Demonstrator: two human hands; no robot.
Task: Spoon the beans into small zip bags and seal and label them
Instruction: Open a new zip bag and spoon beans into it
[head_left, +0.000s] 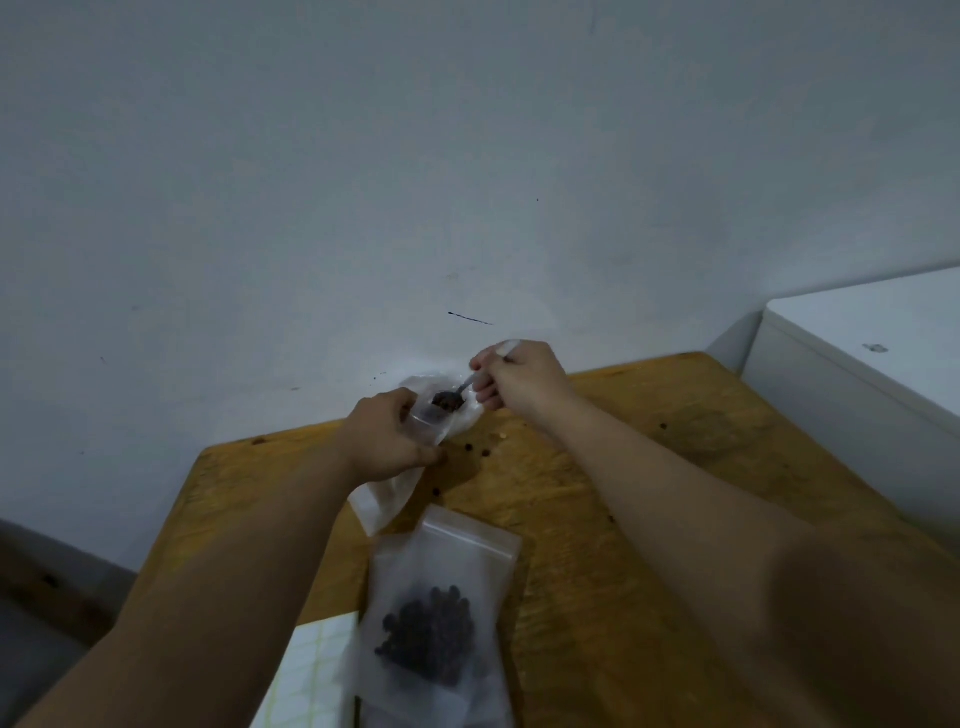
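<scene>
My left hand (387, 436) grips a small clear zip bag (387, 501) by its open mouth, lifted at the far side of the wooden table (597, 519). My right hand (519, 376) holds a metal spoon (457, 395) heaped with dark beans just over the bag's mouth. Behind the spoon lies a crumpled clear plastic bag (462, 418). Near me lies a frosted zip bag filled with dark beans (434, 629).
A few loose beans (475, 448) are scattered on the table beside the bags. A white sheet with a pale grid (306, 675) lies at the near left edge. A white cabinet (857, 374) stands to the right. The wall rises directly behind the table.
</scene>
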